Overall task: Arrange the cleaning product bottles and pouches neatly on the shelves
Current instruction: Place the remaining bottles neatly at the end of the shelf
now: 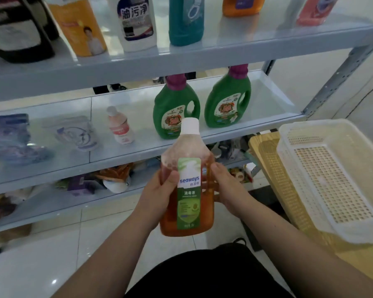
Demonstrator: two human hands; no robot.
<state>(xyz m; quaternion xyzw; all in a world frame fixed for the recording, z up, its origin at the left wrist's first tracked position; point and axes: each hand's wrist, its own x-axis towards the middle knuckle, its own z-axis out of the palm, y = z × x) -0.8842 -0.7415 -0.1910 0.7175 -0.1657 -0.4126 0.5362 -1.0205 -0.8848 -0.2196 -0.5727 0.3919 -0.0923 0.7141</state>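
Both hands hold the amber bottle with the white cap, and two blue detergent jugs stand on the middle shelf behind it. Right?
Not quite: in the head view the left jug and the right jug are green, not blue. The rest holds: left hand and right hand grip the amber bottle before the middle shelf.

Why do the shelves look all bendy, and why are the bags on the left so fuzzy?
Head view: the wide-angle lens bows the shelves; the pouches near the frame's left edge are blurred; the brown bottle, gripped by the left hand and right hand, is sharp enough to read; the floor shows a small glare spot.
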